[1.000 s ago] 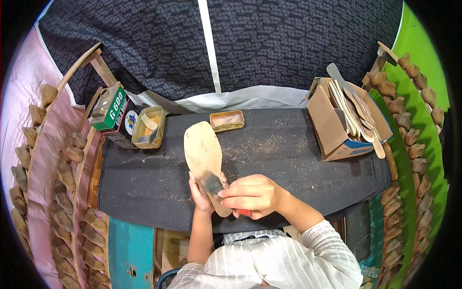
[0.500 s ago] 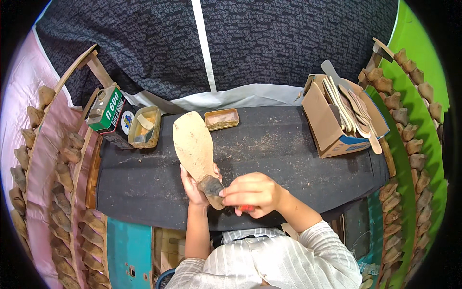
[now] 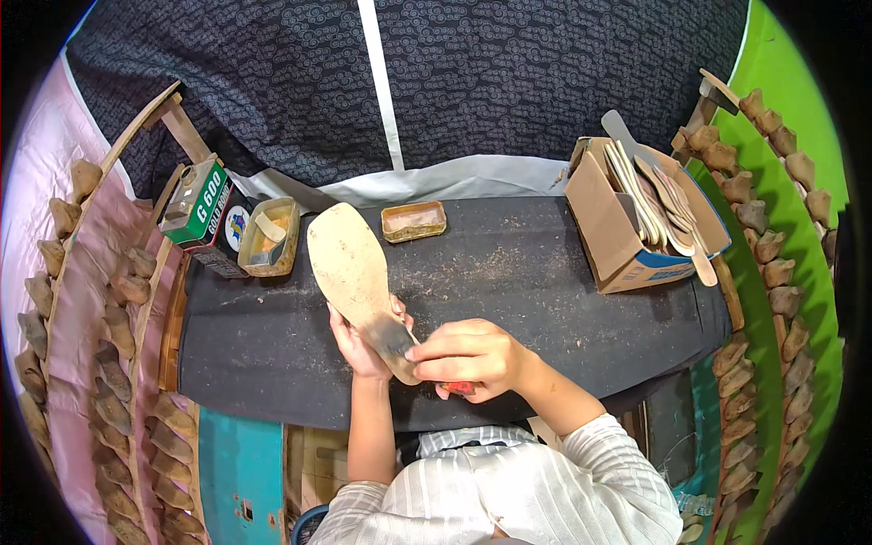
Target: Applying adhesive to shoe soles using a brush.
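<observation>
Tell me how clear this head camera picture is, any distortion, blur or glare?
Head view: strong fisheye bending, black corners; even light, no glare; the tan flat shoe sole and both hands, left hand and right hand, look sharp.

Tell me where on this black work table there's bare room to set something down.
The widest bare stretch of the black table lies between the small tin and the cardboard box, though dusty. Another patch sits front left, below the glue tray. It is crowded around the sole and both hands.
</observation>
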A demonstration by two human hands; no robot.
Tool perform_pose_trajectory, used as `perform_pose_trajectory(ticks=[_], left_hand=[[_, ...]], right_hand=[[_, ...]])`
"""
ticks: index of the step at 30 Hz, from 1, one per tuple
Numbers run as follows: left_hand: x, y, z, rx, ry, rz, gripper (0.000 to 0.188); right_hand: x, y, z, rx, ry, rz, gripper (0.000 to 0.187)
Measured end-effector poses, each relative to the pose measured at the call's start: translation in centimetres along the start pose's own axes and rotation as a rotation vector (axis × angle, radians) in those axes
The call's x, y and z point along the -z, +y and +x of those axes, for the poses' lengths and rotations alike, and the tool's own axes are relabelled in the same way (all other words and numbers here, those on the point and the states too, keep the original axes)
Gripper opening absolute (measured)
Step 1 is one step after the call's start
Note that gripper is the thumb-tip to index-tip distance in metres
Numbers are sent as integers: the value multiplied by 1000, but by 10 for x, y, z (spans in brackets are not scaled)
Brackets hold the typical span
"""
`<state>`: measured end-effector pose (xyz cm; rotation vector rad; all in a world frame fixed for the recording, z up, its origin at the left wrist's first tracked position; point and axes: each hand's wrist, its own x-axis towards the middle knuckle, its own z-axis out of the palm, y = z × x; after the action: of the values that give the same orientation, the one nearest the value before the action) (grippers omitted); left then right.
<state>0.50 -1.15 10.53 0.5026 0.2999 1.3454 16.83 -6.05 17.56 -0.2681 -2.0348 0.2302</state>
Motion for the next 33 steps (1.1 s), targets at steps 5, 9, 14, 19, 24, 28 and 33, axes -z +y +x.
perform_pose_trajectory(ticks=[5,9,14,19,24,28,33], left_hand=[[-12,2,1,-8,-23,-10,69],[-2,8,3,-82,-37,-42,68],[-9,6,1,-122,-62,-28,69],[-4,11,8,-145,-46,-35,69],[-8,15,11,-182,40,-48,67],[-10,14,13,-197,11,-24,67],[-5,17,15,-282,126,-65,68]], right_hand=[[-7,-3,2,41,5,-85,22],[-2,-9,-3,4,-47,58,28],[-7,-6,-1,-26,23,41,30],[-4,-8,-10,-4,-58,31,24],[6,-11,-16,-95,-75,142,18],[-1,-9,-9,12,43,29,17],[8,-12,-16,-62,-76,108,18]])
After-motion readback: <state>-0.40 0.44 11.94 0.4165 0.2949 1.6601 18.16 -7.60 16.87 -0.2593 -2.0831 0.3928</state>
